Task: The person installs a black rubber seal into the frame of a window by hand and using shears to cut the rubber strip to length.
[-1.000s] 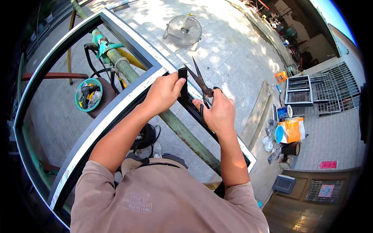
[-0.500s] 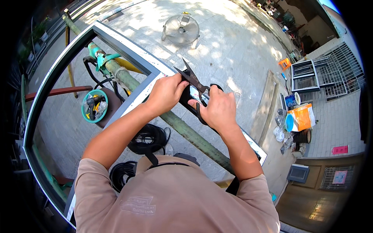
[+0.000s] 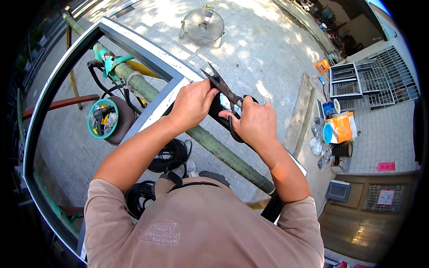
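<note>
My right hand (image 3: 255,119) grips a pair of dark scissors (image 3: 225,89) by the black handles. Their blades are spread and point up and to the left. My left hand (image 3: 191,106) is closed, thumb pressed to the fingers, close by the blades; what it pinches is hidden. Both hands are over the corner of a large white-and-grey window frame (image 3: 149,50) with a dark inner edge. Below it a green pole (image 3: 225,157) runs slantwise, with teal wrapping (image 3: 111,62) tied around its far part.
On a brown stool (image 3: 119,120) at left stands a teal basin (image 3: 115,127) of tools. Black strip coils (image 3: 167,156) lie near my feet. A round fan (image 3: 203,26) stands ahead. At right are smaller frames (image 3: 346,82), an orange-and-white bag (image 3: 343,127) and a wall (image 3: 375,147).
The view has shifted slightly, moving the surroundings a little left and up. The scissors stay spread beside my left hand, and both hands keep nearly the same hold.
</note>
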The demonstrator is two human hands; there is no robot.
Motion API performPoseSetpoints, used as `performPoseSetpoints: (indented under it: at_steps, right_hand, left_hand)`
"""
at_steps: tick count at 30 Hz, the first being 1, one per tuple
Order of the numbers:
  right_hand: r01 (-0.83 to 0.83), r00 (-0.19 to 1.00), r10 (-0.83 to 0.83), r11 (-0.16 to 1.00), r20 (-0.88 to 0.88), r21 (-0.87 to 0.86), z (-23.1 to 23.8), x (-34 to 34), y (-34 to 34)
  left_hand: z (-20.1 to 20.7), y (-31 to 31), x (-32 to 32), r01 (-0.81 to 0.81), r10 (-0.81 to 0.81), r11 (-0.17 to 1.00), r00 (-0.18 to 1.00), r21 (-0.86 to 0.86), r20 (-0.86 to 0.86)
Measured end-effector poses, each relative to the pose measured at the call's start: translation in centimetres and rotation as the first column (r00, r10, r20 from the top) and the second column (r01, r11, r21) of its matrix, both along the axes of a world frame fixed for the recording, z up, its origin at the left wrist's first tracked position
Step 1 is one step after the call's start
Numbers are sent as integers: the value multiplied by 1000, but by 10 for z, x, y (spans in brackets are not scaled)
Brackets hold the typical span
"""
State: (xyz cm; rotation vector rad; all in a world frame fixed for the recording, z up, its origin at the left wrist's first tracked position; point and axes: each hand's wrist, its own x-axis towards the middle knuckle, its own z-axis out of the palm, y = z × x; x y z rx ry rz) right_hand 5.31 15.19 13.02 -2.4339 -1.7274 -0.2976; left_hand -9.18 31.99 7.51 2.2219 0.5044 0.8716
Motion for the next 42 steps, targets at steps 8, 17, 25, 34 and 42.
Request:
performPoseSetpoints:
  at_steps: [8,17,25,34,42]
  right_hand:
    - [124,992,-126,983,4,134,-1,20,4]
    - [-219,968,200,968,152,123,36,52,-2]
    - [-273,931,273,961,243,-36,56,65,-3]
    - [-265,910,305,949,280,-171,70,68,-3]
    - [-253,902,319,936,289,-243,76,69,-1]
  left_hand:
    - [-1,8,0,228,-214,945,973,-236,86]
    - [-5,15,-5,381,-377,656,913,-651,154]
    - [-7,20,-2,520,-522,611,832,-597,190]
    - [-8,17,-2,543,-538,574,814,-613,218]
    - [-5,16,0,539,-544,566,813,-624,208]
